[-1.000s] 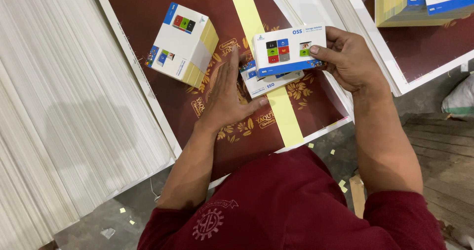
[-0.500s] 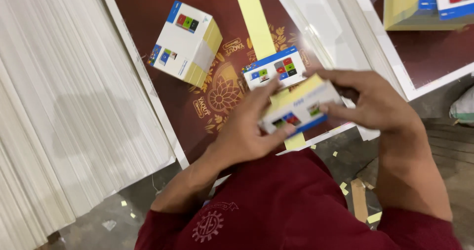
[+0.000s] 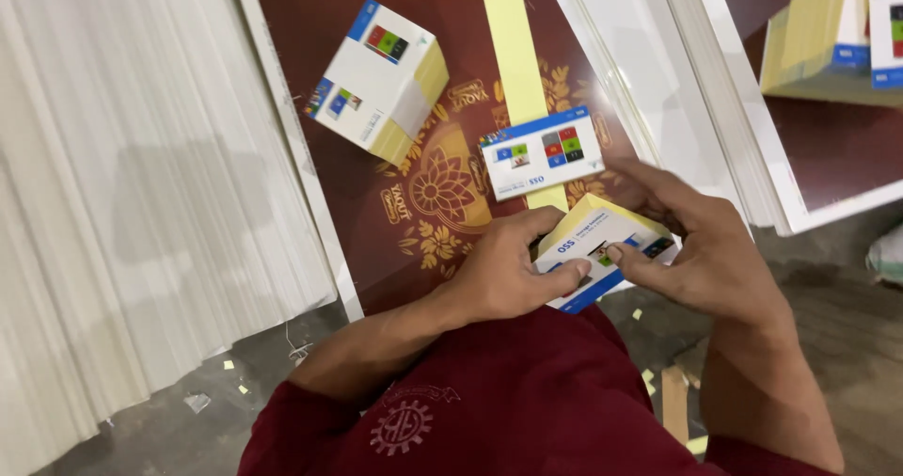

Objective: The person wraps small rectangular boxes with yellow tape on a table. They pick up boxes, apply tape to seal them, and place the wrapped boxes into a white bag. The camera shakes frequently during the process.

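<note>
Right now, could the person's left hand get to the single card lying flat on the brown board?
Probably yes. The left hand grips the stack of cards together with the right hand, so it is busy, but the flat card lies just beyond it with nothing between them.

Both forearms angle inward, meeting low at centre. Left hand (image 3: 513, 274) and right hand (image 3: 701, 250) curl closed (fingertips facing)
</note>
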